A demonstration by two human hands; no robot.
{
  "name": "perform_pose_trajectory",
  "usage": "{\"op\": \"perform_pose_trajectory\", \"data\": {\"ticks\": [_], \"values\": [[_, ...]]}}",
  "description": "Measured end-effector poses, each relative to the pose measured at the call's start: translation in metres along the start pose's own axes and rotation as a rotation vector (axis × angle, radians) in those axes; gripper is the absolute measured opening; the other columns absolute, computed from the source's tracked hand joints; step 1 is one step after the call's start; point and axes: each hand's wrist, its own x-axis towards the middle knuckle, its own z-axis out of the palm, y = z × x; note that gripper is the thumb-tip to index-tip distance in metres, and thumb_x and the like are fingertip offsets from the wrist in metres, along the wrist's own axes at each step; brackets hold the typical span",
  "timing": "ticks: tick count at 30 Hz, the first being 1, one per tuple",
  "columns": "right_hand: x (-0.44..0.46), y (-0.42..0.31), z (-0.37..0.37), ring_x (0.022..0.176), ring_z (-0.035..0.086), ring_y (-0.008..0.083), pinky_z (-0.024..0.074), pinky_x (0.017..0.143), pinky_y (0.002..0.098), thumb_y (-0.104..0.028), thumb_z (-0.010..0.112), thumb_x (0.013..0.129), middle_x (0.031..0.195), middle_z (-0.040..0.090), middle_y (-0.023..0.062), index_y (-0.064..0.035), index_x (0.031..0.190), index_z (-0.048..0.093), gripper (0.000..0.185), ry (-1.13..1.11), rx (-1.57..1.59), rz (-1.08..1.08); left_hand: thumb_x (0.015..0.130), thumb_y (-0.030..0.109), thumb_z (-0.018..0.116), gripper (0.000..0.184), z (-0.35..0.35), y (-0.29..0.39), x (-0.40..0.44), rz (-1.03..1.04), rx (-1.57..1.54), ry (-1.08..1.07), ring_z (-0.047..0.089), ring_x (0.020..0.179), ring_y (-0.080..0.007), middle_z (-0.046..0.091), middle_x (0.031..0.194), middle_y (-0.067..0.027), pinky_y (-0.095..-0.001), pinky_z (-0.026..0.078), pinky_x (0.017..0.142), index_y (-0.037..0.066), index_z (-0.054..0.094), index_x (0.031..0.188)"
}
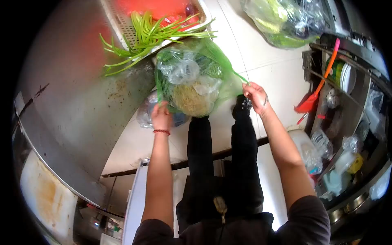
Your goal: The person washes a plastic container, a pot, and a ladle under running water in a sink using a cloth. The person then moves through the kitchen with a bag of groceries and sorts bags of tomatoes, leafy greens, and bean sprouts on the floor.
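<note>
A thin green plastic bag (228, 87) is spread between my hands, its mouth held wide. My left hand (162, 115) has its fingers closed on the bag's left edge. On the other side, my right hand (256, 97) pinches the stretched right edge. Inside sits a clear-wrapped bundle of pale yellowish strands (190, 98), its exact kind unclear. Beside it in the bag lie crumpled clear plastic (179, 69) and some dark green leafy produce (210, 67). Long green stalks (147, 34) drape over the crate behind the bag.
A white plastic crate (206, 16) with red bags stands at the top. Bagged leafy vegetables (286, 20) lie on the tiled floor at upper right. A metal panel (73, 110) flanks my left. At right are a red dustpan (307, 103) and a cluttered shelf (347, 90).
</note>
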Motion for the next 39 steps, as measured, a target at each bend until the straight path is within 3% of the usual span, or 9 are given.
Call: {"op": "perform_pose_trajectory", "data": {"ticks": [3,5,11,13,14,18,23,32,39], "values": [[0.013,-0.008,0.002,0.06,0.044,0.0089,0.0359,0.061,0.0195,-0.018,0.064,0.079,0.064,0.053,-0.0019,-0.0077,0.075,0.058,0.013,0.108,0.064,0.155,0.085,0.009,0.053,0.017,-0.027,-0.006,0.004,0.001,-0.2,0.171,0.056,0.081,-0.0142,0.062,0.089,-0.0068,-0.0242,0.044,0.072,0.0,0.06,0.099],[0.033,-0.007,0.01,0.06,0.044,0.0093,0.0366,0.057,0.0217,-0.019,0.066,0.077,0.066,0.056,-0.0005,-0.0061,0.073,0.059,0.015,0.211,-0.228,0.058,0.081,0.009,0.061,0.025,-0.02,0.005,0.008,0.599,0.639,0.671,0.055,0.09,-0.0189,0.058,0.099,-0.0096,-0.0305,0.044,0.082,0.005,0.06,0.106],[0.038,-0.028,0.015,0.078,0.053,0.0142,0.0405,0.074,0.0273,-0.012,0.066,0.073,0.076,0.06,0.0051,-0.0024,0.079,0.061,0.012,0.166,-0.582,-0.006,0.078,0.02,0.064,0.04,0.138,0.079,0.01,1.037,1.249,0.273,0.054,0.103,-0.0311,0.052,0.118,-0.0149,-0.0375,0.044,0.087,0.014,0.055,0.117],[0.03,-0.03,0.02,0.089,0.058,0.0214,0.0453,0.078,0.0304,-0.002,0.063,0.071,0.098,0.06,0.0135,-0.0014,0.101,0.057,0.031,0.484,-1.214,-1.043,0.079,0.022,0.06,0.032,0.156,0.065,0.065,0.791,1.429,0.13,0.058,0.096,-0.031,0.056,0.114,-0.0151,-0.037,0.047,0.082,0.015,0.059,0.11],[0.022,-0.037,0.03,0.096,0.056,0.0246,0.0457,0.081,0.0319,0.002,0.061,0.07,0.106,0.056,0.0157,-0.0026,0.11,0.052,0.041,0.305,-1.112,-1.017,0.079,0.025,0.058,0.027,0.153,0.054,0.094,0.479,1.456,-0.09,0.06,0.091,-0.031,0.059,0.109,-0.0153,-0.037,0.048,0.077,0.013,0.063,0.103],[0.008,-0.028,0.095,0.118,0.044,0.0293,0.0403,0.094,0.0353,0.009,0.062,0.066,0.126,0.046,0.0155,-0.0085,0.128,0.042,0.067,-0.294,-0.789,-0.674,0.077,0.014,0.054,0.021,0.114,0.103,0.09,0.586,1.097,0.002,0.063,0.078,-0.0304,0.064,0.092,-0.0159,-0.0383,0.049,0.071,0.01,0.065,0.094],[0.016,-0.031,0.152,0.113,0.044,0.0333,0.0356,0.096,0.0394,-0.012,0.066,0.07,0.121,0.047,0.0141,-0.0107,0.126,0.046,0.06,-0.276,-1.083,-1.236,0.074,0.002,0.047,0.022,0.122,0.141,-0.064,0.834,0.546,-0.224,0.06,0.074,-0.0348,0.063,0.08,-0.0164,-0.038,0.049,0.066,0.003,0.063,0.089],[-0.123,-0.074,0.077,0.065,0.044,0.0249,0.0319,0.066,0.0366,-0.022,0.058,0.071,0.075,0.049,0.0087,-0.003,0.07,0.056,0.02,-0.784,-0.634,-0.995,0.058,0.001,0.057,0.024,0.134,0.166,-0.243,0.885,0.197,-0.653,0.06,0.065,-0.0259,0.059,0.076,-0.0086,-0.0344,0.049,0.059,0.002,0.059,0.082],[-0.229,-0.091,-0.053,0.065,0.043,0.0202,0.034,0.059,0.034,-0.033,0.052,0.084,0.068,0.047,0.008,0.0008,0.071,0.053,0.036,-0.311,-0.498,-0.259,0.083,0.019,0.06,0.037,0.112,0.164,-0.191,0.583,-0.184,-1.212,0.052,0.106,-0.0304,0.054,0.116,-0.0171,-0.0426,0.04,0.093,0.002,0.054,0.116]]}}
